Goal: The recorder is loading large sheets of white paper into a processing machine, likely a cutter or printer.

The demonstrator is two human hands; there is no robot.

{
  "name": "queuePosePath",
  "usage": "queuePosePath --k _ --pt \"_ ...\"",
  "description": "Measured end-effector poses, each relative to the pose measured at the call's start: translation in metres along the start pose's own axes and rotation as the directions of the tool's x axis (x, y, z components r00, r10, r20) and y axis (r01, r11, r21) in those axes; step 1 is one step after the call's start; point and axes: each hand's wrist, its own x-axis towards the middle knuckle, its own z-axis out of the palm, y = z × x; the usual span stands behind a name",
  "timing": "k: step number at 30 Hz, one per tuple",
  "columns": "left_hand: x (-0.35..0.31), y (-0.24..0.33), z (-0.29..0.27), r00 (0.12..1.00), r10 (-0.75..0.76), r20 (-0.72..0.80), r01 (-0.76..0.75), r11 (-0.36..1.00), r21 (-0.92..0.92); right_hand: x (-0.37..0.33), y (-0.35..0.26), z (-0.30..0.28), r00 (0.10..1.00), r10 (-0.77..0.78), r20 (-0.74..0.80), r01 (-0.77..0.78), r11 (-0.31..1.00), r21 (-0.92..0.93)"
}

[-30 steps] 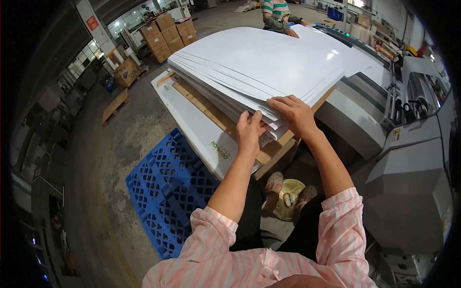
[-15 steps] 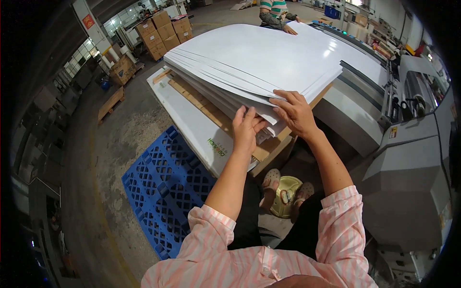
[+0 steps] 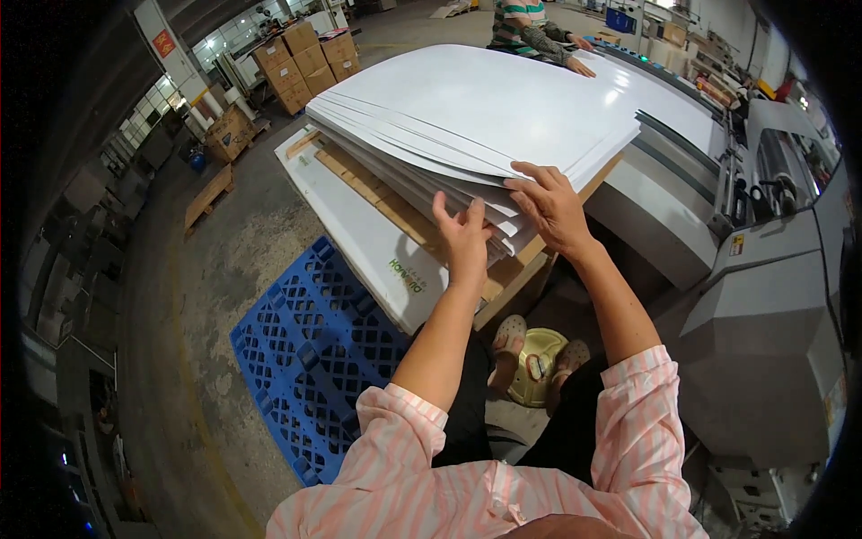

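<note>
A tall stack of large, glossy white sheets (image 3: 485, 103) lies in front of me, its near corner fanned into several layers. My right hand (image 3: 552, 211) pinches the lifted near corner of the upper sheets, fingers on top and thumb by the edge. Just left of it, my left hand (image 3: 464, 235) is at the fanned edges of the lower sheets. Its fingers are spread, and some fingertips reach in beside the layers. Whether they touch a sheet I cannot tell.
Under the stack are wooden strips and a white board (image 3: 359, 238). A blue plastic pallet (image 3: 310, 359) lies on the floor at left. A grey machine (image 3: 763, 296) stands close at right. Across the stack, a co-worker's hand (image 3: 580, 66) rests on the sheets. Cardboard boxes (image 3: 310, 63) stand behind.
My left hand has shifted slightly down and its fingers have spread apart. My right hand stays at the lifted corner. The co-worker's hands have moved to the right.
</note>
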Motion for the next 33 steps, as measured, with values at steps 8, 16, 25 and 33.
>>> queuePosePath --k 8,16,25,33 --pt "-0.007 -0.002 -0.005 0.977 -0.088 0.195 0.094 0.995 -0.022 0.004 -0.004 -0.003 0.999 0.032 -0.021 -0.031 0.999 0.025" --pt "-0.008 -0.007 -0.015 0.980 -0.044 0.195 0.035 0.998 0.050 0.013 -0.003 0.004 0.999 0.049 -0.018 -0.047 0.995 0.088" --pt "-0.007 -0.003 -0.009 0.987 -0.097 0.126 0.063 0.967 0.248 0.023 0.009 0.009 0.767 0.624 0.150 -0.617 0.651 0.443" --pt "-0.001 -0.010 -0.024 0.979 -0.162 0.124 0.143 0.979 0.148 0.023 0.016 0.028 0.894 0.389 -0.224 -0.326 0.906 0.271"
